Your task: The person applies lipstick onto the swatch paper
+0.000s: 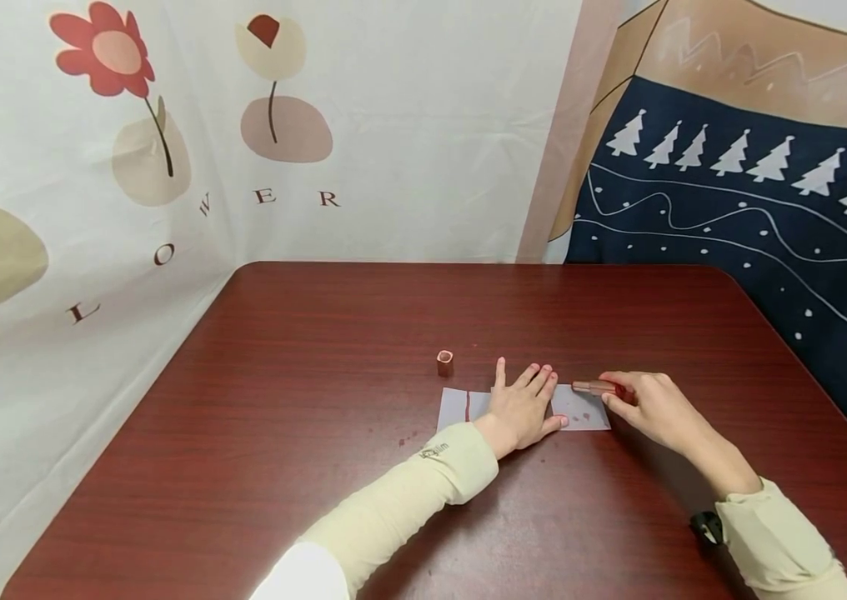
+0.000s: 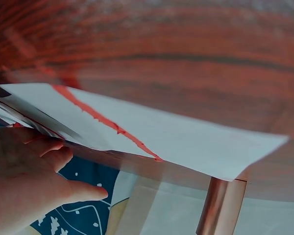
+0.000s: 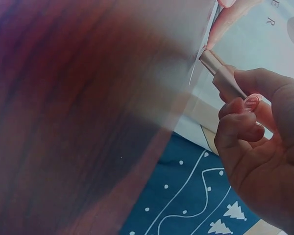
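My left hand (image 1: 521, 410) lies palm down with spread fingers on a white strip of paper (image 1: 453, 405), covering its middle. Left of that hand, a red streak (image 1: 468, 406) crosses the paper. My right hand (image 1: 659, 412) pinches a copper-coloured lipstick tube (image 1: 594, 387) between thumb and fingers. Its tip is over the far edge of the paper's right part; whether it touches is hard to tell. In the right wrist view the tube (image 3: 229, 82) points toward the left hand's fingers. The lipstick's cap (image 1: 445, 363) stands on the table beyond the paper, open end up.
The dark red wooden table (image 1: 281, 375) extends around the paper. Small reddish smudges (image 1: 408, 439) mark its surface left of the left forearm. A white flower-print cloth (image 1: 408, 167) hangs behind, and a dark blue cloth with white trees (image 1: 739, 217) hangs at the right.
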A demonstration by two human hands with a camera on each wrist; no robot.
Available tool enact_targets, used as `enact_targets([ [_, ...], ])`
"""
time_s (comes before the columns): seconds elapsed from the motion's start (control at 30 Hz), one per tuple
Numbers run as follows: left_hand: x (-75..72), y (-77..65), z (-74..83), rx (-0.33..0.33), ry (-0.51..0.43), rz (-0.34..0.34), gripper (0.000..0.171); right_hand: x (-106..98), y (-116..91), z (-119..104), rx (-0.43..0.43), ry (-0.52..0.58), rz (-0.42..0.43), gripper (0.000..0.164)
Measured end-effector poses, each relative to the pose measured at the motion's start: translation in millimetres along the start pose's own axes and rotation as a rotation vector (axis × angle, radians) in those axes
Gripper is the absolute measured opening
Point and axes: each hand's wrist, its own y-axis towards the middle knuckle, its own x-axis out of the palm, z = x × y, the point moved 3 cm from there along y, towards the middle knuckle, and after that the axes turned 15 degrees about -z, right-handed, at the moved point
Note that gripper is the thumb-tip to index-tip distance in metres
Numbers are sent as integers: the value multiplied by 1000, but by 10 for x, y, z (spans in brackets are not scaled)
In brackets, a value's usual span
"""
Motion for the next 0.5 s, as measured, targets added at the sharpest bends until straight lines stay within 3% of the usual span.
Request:
enact_targets([
  [0.5, -4, -7, 2, -6, -10, -26, 68, -6, -27, -46, -6, -10, -3, 27],
])
